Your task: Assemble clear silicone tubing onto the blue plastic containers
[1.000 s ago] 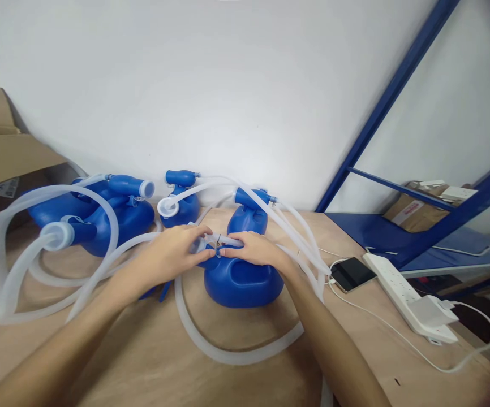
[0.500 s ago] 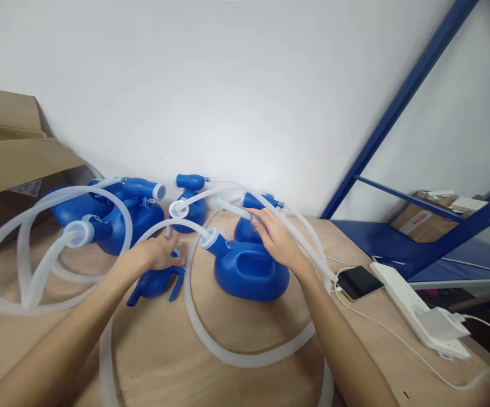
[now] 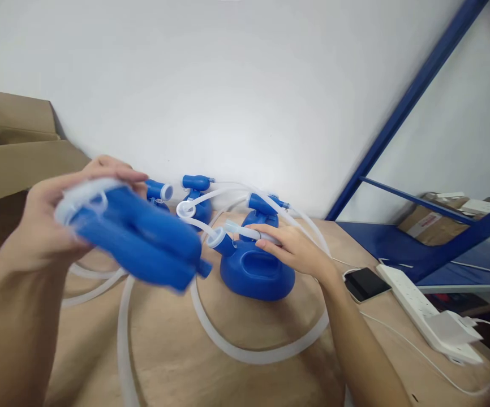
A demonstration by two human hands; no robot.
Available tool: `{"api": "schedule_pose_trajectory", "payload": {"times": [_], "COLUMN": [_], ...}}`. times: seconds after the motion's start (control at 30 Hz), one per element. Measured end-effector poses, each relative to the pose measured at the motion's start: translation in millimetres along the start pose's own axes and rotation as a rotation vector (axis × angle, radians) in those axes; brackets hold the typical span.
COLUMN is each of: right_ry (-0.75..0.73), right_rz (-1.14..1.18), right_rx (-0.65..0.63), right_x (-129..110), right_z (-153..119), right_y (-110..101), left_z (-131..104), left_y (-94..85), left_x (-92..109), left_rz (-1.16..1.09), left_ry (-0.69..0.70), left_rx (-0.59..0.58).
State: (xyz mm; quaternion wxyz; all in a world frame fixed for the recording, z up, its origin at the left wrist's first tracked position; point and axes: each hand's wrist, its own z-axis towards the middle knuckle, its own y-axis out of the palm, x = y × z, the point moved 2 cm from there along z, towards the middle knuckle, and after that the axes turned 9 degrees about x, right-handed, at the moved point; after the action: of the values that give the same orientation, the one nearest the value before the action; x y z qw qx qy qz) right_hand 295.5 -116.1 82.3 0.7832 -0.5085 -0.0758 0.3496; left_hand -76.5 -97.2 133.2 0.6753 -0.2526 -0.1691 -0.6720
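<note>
My left hand (image 3: 43, 215) is raised at the left, fingers wrapped round a blue plastic urinal funnel (image 3: 143, 232) with a whitish rim. The funnel is smeared by motion; its narrow spout points right and down. My right hand (image 3: 293, 249) holds the end of a translucent hose (image 3: 249, 232) between thumb and fingers, with a clear tip sticking out to the left. Just below that hand, a blue urinal bottle (image 3: 257, 277) lies on the table, a hose running into its pale-rimmed mouth (image 3: 216, 238).
More blue urinal bottles (image 3: 200, 208) with hoses stand along the wall. An open cardboard box (image 3: 20, 158) is at the left. To the right are a phone (image 3: 367, 284), a white power strip (image 3: 427, 314) with cables, and a blue metal frame (image 3: 406, 107). Hose loops (image 3: 249, 355) cross the wooden table.
My left hand has lifted the blue funnel off the table, up and to the left. My right hand has come slightly lower and nearer, still holding the hose end.
</note>
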Motion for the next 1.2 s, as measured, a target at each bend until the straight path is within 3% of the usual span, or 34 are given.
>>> {"api": "schedule_pose_trajectory", "payload": {"times": [0.07,0.1,0.2,0.3,0.43,0.63,0.83,1.03,1.2], "right_ry": [-0.015,-0.022,-0.045,-0.048,-0.054,-0.033,-0.051,-0.08,-0.113], "right_rz": [-0.005,-0.006,0.018,0.029,-0.048,-0.179,-0.123,-0.199,-0.146], "right_rx": [-0.005,0.002,0.037,0.085,0.116,0.054,0.21,0.291,0.404], "right_x": [-4.3,-6.4,-10.6,-12.1,-15.2,-18.3,-29.8,-34.7,-30.7], "right_z": [-0.3,-0.7,-2.6,-4.0,-3.4,-1.4,-2.7,-5.0,-5.5], "right_y": [-0.6,-1.2,-3.3,-5.1,-6.1,-4.3,-1.8,-0.6,-0.7], "left_z": [-1.3,-2.1,-3.3,-3.3,-2.6,-5.6,-14.6,-27.9,-32.9], "left_y": [9.0,15.1,28.2,30.6,37.7,51.4,64.4,95.1,106.1], "left_x": [-4.9,-9.6,-24.2,-30.7,-23.3,-13.9,-19.2,-19.3,-19.4], "left_rz": [-0.079,-0.043,0.109,0.074,0.001,-0.053,-0.161,-0.27,-0.313], "left_ry": [-0.038,-0.047,-0.065,-0.107,-0.141,-0.189,-0.221,-0.279,-0.248], "left_rx": [0.178,0.186,0.095,0.096,0.142,0.174,0.119,0.195,0.224]}}
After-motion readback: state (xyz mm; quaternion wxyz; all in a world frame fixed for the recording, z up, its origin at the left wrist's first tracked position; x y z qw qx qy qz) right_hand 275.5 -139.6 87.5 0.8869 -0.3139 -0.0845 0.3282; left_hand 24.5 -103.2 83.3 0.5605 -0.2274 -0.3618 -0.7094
